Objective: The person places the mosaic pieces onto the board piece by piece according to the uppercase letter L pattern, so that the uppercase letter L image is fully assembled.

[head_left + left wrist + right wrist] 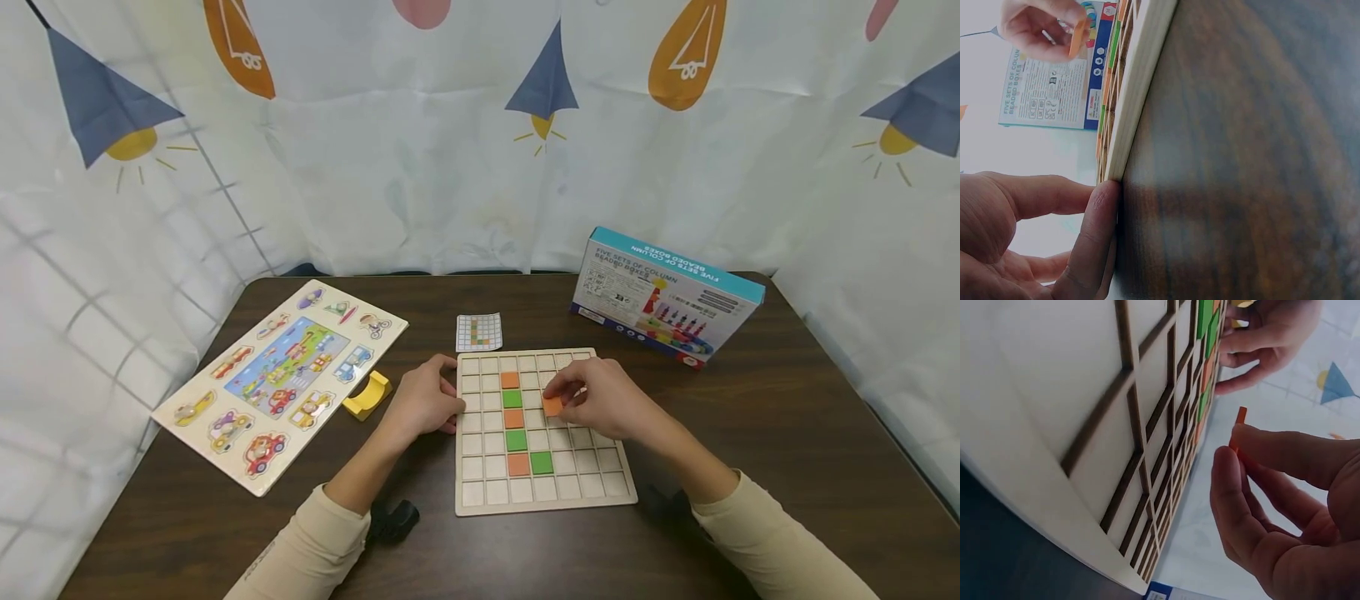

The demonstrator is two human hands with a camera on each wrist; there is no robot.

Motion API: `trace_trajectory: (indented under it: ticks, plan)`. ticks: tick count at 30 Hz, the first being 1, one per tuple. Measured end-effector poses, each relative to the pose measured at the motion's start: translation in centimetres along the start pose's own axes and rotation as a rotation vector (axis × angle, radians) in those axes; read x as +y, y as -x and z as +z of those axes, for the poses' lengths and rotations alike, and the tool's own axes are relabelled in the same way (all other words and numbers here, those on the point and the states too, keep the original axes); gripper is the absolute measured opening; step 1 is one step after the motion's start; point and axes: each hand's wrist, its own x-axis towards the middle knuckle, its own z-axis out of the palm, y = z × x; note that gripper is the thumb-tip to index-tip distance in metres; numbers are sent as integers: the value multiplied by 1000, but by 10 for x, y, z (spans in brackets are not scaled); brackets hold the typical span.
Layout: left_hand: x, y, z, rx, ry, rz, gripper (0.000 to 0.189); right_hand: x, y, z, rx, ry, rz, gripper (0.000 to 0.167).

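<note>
A wooden grid board (546, 500) lies on the table with orange and green square tiles set in some of its cells. A column of alternating orange and green tiles (513, 421) runs down it, with one green tile (541, 462) beside the lowest. My right hand (609, 398) pinches an orange tile (1240, 422) between thumb and fingertips, held above the board's right half. At the board's left edge rests my left hand (426, 398), its fingertips touching the side with fairly straight fingers (1088, 240). Just beyond the board lies a small printed grid card (478, 332).
To the left lies a vehicle picture puzzle board (285, 379), with a yellow curved block (368, 395) by its right edge. A beaded-toy box (663, 296) stands behind the board on the right. A patterned white curtain (420, 167) hangs behind the dark table (787, 450).
</note>
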Motion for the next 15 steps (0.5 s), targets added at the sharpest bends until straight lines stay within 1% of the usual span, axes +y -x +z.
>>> trace_trajectory:
  ticks: [9, 15]
  plan:
    - [-1, 0, -1, -1, 2, 6, 64, -6, 14, 0, -61, 10, 20, 19]
    - [-1, 0, -1, -2, 3, 8, 64, -7, 21, 1, -131, 8, 64, 21]
